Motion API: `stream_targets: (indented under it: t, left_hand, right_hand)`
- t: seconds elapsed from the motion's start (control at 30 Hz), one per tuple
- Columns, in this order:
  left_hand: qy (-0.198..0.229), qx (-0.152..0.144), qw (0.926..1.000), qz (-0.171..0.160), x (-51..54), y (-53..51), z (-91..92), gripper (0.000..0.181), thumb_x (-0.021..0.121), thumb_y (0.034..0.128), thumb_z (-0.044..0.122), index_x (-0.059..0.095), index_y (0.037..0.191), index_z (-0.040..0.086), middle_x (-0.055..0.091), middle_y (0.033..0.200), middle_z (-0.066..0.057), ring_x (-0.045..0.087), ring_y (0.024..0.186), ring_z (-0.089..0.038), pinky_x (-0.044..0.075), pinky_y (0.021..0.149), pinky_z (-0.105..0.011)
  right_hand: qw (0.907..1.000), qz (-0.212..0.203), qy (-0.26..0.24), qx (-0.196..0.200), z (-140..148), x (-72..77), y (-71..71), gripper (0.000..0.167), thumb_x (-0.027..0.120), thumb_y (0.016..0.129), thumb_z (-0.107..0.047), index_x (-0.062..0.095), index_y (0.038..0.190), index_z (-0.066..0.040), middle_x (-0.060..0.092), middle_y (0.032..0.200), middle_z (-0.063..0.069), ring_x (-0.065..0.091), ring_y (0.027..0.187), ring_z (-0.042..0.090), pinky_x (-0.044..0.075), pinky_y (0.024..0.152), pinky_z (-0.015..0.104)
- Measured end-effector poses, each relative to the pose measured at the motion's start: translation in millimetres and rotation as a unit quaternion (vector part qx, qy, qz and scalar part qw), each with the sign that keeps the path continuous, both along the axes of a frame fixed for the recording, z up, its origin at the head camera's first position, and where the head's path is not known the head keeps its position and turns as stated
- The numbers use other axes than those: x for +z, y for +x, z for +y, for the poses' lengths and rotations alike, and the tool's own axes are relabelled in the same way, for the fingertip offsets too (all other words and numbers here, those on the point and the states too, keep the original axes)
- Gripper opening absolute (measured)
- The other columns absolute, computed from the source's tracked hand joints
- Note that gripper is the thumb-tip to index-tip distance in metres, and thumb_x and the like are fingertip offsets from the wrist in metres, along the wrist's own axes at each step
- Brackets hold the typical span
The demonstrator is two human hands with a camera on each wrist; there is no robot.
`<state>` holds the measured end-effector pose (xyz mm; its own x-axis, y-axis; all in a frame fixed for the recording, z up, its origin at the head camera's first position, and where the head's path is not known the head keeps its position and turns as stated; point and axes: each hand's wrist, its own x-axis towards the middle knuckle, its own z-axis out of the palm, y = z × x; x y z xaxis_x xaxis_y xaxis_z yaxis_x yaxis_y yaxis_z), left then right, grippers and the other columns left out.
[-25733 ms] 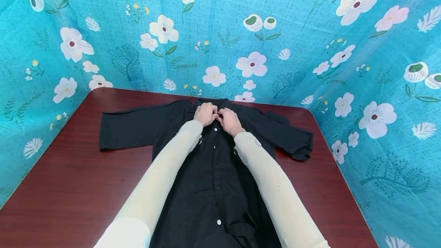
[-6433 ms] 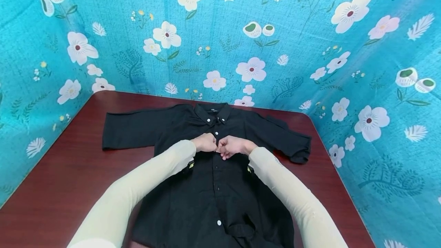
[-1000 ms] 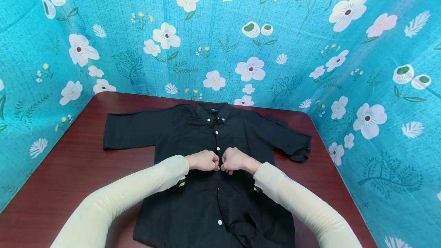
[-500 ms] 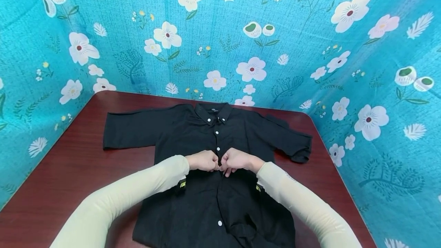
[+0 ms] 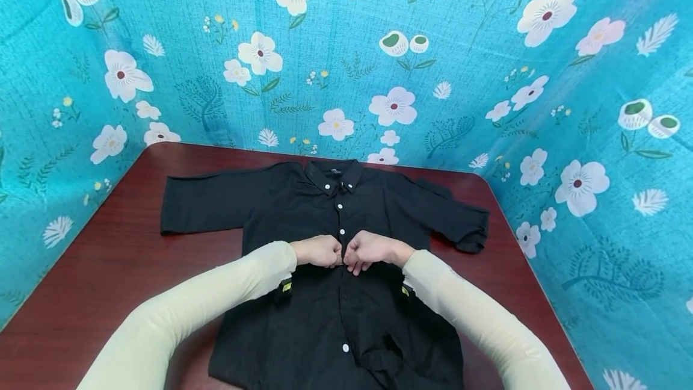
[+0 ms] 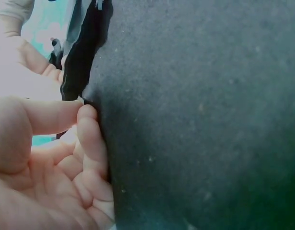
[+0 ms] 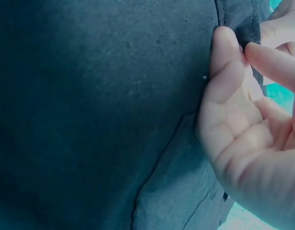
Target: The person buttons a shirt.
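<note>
A black long-sleeved button-up shirt [image 5: 292, 324] lies front up, its collar [image 5: 341, 176] pointing away from me. At mid-chest my left hand [image 5: 319, 251] pinches the front placket edge between thumb and index finger; a small pale edge, perhaps a button, shows at those fingertips in the left wrist view. Facing it closely, my right hand [image 5: 373, 248] pinches the black cloth of the placket, its other fingers loosely curled. White buttons [image 5: 342, 232] run above the hands, and another white button [image 5: 345, 348] sits lower down. The hands hide the spot between them.
Under the shirt is a dark red wooden table [image 5: 124, 294]. A blue flowered curtain [image 5: 325, 47] hangs behind it and along both sides. The shirt's right-hand sleeve [image 5: 460, 224] is bunched at its cuff; the left-hand sleeve [image 5: 200, 203] lies flat.
Since the earliest frame, both hands have moved from the collar down the placket to mid-chest. Over the last second they have stayed there, with small finger shifts and the right hand slightly closer to the left.
</note>
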<state>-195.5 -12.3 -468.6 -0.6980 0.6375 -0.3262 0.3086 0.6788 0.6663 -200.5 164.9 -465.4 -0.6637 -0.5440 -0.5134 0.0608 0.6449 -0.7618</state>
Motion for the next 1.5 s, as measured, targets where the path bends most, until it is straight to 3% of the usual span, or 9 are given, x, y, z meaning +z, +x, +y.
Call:
stream_targets:
  t: [0.3,0.5,0.67,0.9,1.27,1.5]
  left_hand:
    - [-0.004,0.040,0.9990,-0.020,5.3,2.2,5.2,0.021,0.053,0.0853,0.018,0.064,0.070,0.008,0.060,0.061,0.002,0.054,0.054,-0.008,0.041,0.055,-0.022]
    - [-0.031,0.043,0.9986,0.004,5.4,2.8,7.6,0.027,0.053,0.0904,0.021,0.063,0.068,0.010,0.062,0.059,0.004,0.055,0.053,-0.007,0.042,0.054,-0.022]
    - [-0.047,0.052,0.9971,0.029,5.2,2.9,6.9,0.028,0.056,0.0891,0.024,0.063,0.065,0.012,0.060,0.055,0.005,0.054,0.050,-0.007,0.040,0.052,-0.023]
    - [-0.043,0.067,0.9964,0.029,1.7,4.3,7.2,0.031,0.060,0.0887,0.026,0.061,0.061,0.013,0.060,0.055,0.006,0.055,0.050,-0.008,0.040,0.051,-0.023]
    - [-0.060,0.047,0.9948,0.067,0.8,5.1,8.0,0.028,0.061,0.0842,0.018,0.057,0.057,0.016,0.056,0.053,0.007,0.050,0.051,-0.011,0.038,0.050,-0.025]
    - [-0.078,0.017,0.9925,0.093,3.2,4.9,8.7,0.028,0.060,0.0838,0.015,0.056,0.057,0.010,0.053,0.057,-0.001,0.055,0.057,-0.018,0.045,0.055,-0.030]
  right_hand:
    - [0.9993,-0.014,0.017,-0.029,-3.3,0.4,0.9,0.011,0.064,0.085,-0.004,0.065,0.075,0.000,0.067,0.066,0.006,0.063,0.057,0.012,0.051,0.054,0.024]
    - [0.9987,-0.018,0.021,-0.042,-3.5,-1.8,0.5,0.014,0.066,0.084,-0.005,0.064,0.071,-0.003,0.066,0.064,0.005,0.063,0.056,0.011,0.050,0.053,0.024]
    - [0.9989,-0.016,0.011,-0.043,-6.8,-2.5,0.9,0.012,0.070,0.082,-0.006,0.066,0.071,-0.002,0.065,0.061,0.005,0.062,0.054,0.010,0.049,0.052,0.023]
    - [0.9981,-0.021,0.017,-0.055,-7.9,-5.6,2.5,0.008,0.072,0.079,-0.004,0.069,0.072,-0.002,0.064,0.060,0.004,0.061,0.052,0.010,0.049,0.050,0.023]
    - [0.9983,-0.019,0.013,-0.054,-9.1,-4.4,4.3,0.009,0.073,0.078,-0.004,0.068,0.071,-0.004,0.063,0.058,0.003,0.060,0.051,0.009,0.046,0.048,0.021]
    - [0.9985,-0.025,0.010,-0.047,-9.0,-2.8,3.7,0.016,0.070,0.079,-0.002,0.063,0.066,-0.008,0.063,0.058,0.003,0.060,0.051,0.009,0.045,0.048,0.020]
